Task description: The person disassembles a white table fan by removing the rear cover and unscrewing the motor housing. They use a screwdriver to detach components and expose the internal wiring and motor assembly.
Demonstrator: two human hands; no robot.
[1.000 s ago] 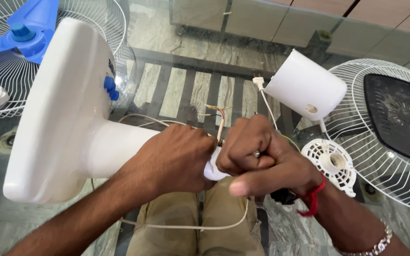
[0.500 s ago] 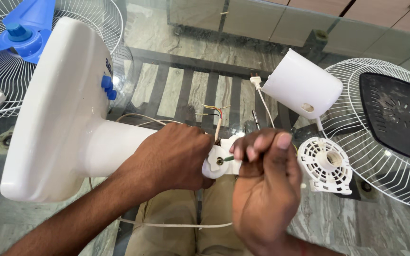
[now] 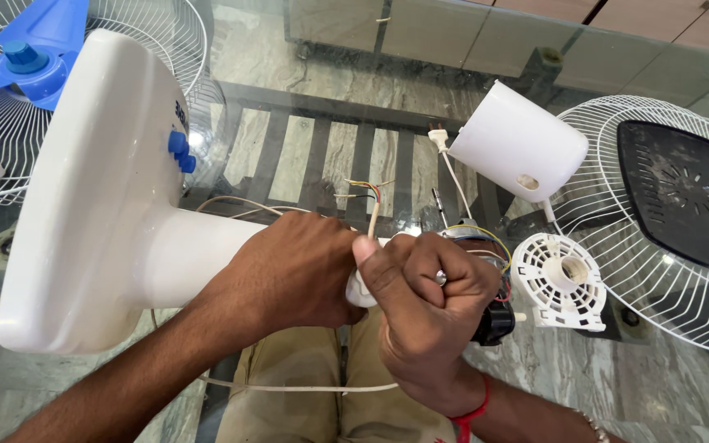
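Right now a white fan stand (image 3: 100,205) is lying tilted across the glass surface (image 3: 305,82), its broad base toward the left and its neck reaching to the middle of the view, above the person's lap. Blue knobs (image 3: 179,152) are showing on the base. The left hand (image 3: 297,271) is wrapping closed around the end of that neck, holding it firmly. The right hand (image 3: 428,308) is pressing against the same end, clenched into a fist around a small metal-tipped tool whose kind I cannot tell. Thin coloured wires (image 3: 367,197) are poking up just behind the two hands, and a white cord (image 3: 305,387) is trailing below them. Just beside the right hand a dark motor part (image 3: 494,316) is sitting, with a round white plastic piece (image 3: 558,281) next to it. Farther out, a white motor cover (image 3: 519,143) is resting near a wire fan guard (image 3: 666,213) on the right. At the far left, a blue fan blade (image 3: 30,49) is lying on another wire guard (image 3: 141,33).
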